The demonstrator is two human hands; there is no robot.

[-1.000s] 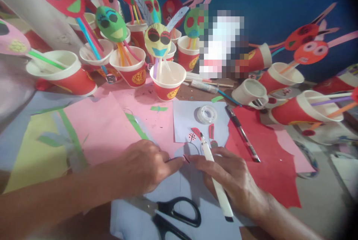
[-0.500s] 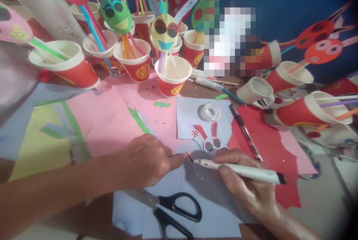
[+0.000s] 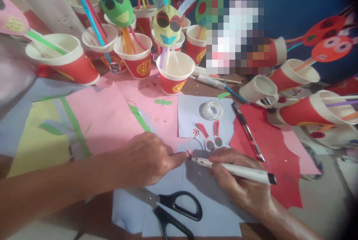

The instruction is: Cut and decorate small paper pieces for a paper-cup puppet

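Note:
My right hand [image 3: 246, 180] is closed round a white marker [image 3: 237, 170] with a black end, held almost level. Its dark tip meets a short black line on a small pink paper piece [image 3: 189, 154]. My left hand [image 3: 148, 158] is closed, its fingertips pinching the near side of that piece; most of it is hidden. Scissors [image 3: 181, 206] with black handles lie below on light blue paper [image 3: 212, 214]. Just above the marker are two cut-out eyes [image 3: 210, 145] with red ear-like strips [image 3: 201, 130], on another sheet.
A clear tape roll [image 3: 212, 110] and a black pen [image 3: 248, 133] lie farther back. Red paper cups [image 3: 175, 81] holding paper faces on straws line the back. A white mug [image 3: 258, 89] stands at right. Pink paper [image 3: 95, 113] and red paper [image 3: 268, 147] cover the table.
The marker and my right hand have shifted slightly left. My left hand stays in about the same place. The view has tilted and moved a little.

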